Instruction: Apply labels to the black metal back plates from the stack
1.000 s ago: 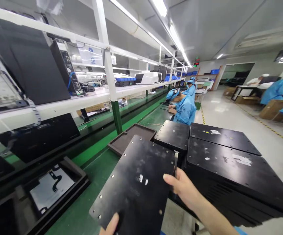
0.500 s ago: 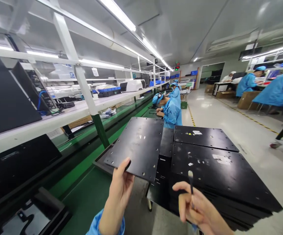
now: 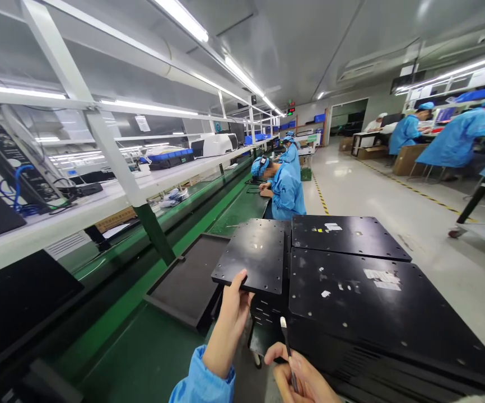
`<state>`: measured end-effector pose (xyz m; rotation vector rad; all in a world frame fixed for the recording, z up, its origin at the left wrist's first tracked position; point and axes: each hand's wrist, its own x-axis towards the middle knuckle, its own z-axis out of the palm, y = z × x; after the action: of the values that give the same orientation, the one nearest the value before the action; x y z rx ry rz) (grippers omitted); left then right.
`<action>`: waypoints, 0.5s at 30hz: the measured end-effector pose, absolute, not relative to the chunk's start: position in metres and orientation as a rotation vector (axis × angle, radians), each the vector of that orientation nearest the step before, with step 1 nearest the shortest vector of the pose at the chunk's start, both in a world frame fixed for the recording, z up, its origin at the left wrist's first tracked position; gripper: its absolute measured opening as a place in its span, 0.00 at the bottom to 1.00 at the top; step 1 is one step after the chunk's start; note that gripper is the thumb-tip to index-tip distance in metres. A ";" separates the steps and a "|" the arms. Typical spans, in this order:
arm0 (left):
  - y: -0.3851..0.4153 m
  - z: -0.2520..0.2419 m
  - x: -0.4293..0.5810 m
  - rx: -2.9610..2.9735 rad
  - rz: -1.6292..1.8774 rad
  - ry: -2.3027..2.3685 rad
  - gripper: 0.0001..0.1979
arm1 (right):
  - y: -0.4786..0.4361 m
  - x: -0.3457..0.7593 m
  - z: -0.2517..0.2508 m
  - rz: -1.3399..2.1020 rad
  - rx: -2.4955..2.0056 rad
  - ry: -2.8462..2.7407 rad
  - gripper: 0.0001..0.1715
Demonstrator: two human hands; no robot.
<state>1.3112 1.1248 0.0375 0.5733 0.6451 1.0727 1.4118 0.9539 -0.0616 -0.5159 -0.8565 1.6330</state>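
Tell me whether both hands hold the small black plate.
No: only the left hand grips the small black plate by its near edge; the right hand holds a thin tool.

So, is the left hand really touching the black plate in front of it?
Touching. The head view shows it: the left hand is at the near edge of the black plate, its thumb pressed over the top.

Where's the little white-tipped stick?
In the head view, the stick is low, just right of centre, in the right hand, below the plate the left hand holds.
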 end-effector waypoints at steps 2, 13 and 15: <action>1.131 0.033 1.313 0.640 1.025 0.632 0.21 | 0.956 1.411 -0.066 1.626 -0.575 -0.849 0.33; 1.168 0.001 1.310 1.079 0.549 0.869 0.42 | 0.966 1.400 -0.071 1.699 -0.710 -0.836 0.36; 1.170 0.004 1.315 1.050 0.571 0.858 0.40 | 0.967 1.397 -0.069 1.689 -0.721 -0.826 0.36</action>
<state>1.3154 1.1696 0.0044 1.0495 0.8579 0.5707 1.3968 0.9667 -0.0690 -0.7209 -0.8255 1.6892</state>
